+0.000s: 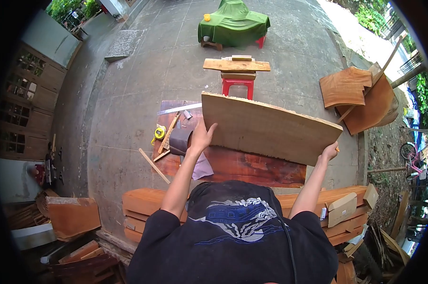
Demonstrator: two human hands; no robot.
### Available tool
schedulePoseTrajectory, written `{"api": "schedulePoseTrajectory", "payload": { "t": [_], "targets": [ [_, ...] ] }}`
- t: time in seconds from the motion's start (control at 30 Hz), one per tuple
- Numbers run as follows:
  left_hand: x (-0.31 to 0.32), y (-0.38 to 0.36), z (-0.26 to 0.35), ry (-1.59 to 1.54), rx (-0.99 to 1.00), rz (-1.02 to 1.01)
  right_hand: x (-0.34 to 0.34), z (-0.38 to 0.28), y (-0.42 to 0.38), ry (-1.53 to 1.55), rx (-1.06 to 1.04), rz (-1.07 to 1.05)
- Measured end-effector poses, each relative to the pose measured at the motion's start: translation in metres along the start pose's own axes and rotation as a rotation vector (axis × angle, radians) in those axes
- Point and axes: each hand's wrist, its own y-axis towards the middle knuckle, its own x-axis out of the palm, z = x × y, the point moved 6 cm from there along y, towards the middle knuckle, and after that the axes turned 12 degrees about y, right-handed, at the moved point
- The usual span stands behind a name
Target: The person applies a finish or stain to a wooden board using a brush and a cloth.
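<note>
A wide wooden board [266,128] is held up, tilted, in front of my chest. My left hand [203,136] grips its left edge, thumb on the near face. At its lower right corner my right hand [329,151] is closed round the edge, with a small orange tip showing by the fingers. Below the board lies a dark reddish polished slab [261,169]. On the slab's left part are a metal ruler [178,109], a yellow tape measure [160,133], thin wood strips [168,132], a dark brown sheet [180,142] and a purple cloth [202,168].
Ahead stands a red stool [237,84] bearing a plank [236,65]. Behind it is a green-covered object [233,23]. Large wood slabs [345,87] lean at the right. Stacked timber [147,201] lies close before me; more wood pieces [73,217] are at the lower left.
</note>
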Motion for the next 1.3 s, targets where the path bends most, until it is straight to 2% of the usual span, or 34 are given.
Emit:
{"api": "schedulePoseTrajectory", "payload": {
  "t": [0.13,0.2,0.3,0.4,0.5,0.63,0.77,1.03,1.2,1.27,1.3],
  "targets": [
    [0.002,-0.012,0.0,0.075,-0.111,-0.038,-0.019,0.017,0.002,-0.12,-0.087,-0.061],
    [0.011,-0.016,-0.007,0.13,-0.156,-0.002,-0.024,0.029,0.001,-0.169,-0.046,-0.105],
    [0.024,-0.018,-0.017,0.199,-0.291,-0.098,-0.031,0.048,-0.008,-0.328,-0.01,-0.131],
    [0.026,-0.021,-0.015,0.193,-0.375,-0.209,-0.049,0.066,-0.016,-0.478,-0.206,-0.045],
    [0.039,-0.018,-0.026,0.206,-0.383,-0.225,-0.055,0.055,-0.031,-0.584,-0.07,-0.103],
    [0.047,-0.011,-0.024,0.261,-0.423,-0.232,-0.06,0.054,-0.032,-0.732,-0.05,-0.121],
    [0.059,-0.001,-0.021,0.33,-0.375,-0.316,-0.057,0.046,-0.043,-0.812,-0.045,-0.116],
    [0.047,-0.017,-0.01,0.251,-0.372,-0.292,-0.05,0.055,-0.027,-0.752,-0.072,-0.159],
    [0.056,-0.045,-0.022,0.161,-0.227,-0.158,-0.006,0.074,0.013,-0.727,-0.181,-0.204],
    [0.058,-0.059,-0.022,0.153,-0.142,-0.084,0.026,0.048,-0.007,-0.722,-0.213,-0.231],
    [0.059,-0.066,-0.023,0.164,-0.206,-0.102,0.043,0.034,-0.023,-0.718,-0.23,-0.243]
  ]
}}
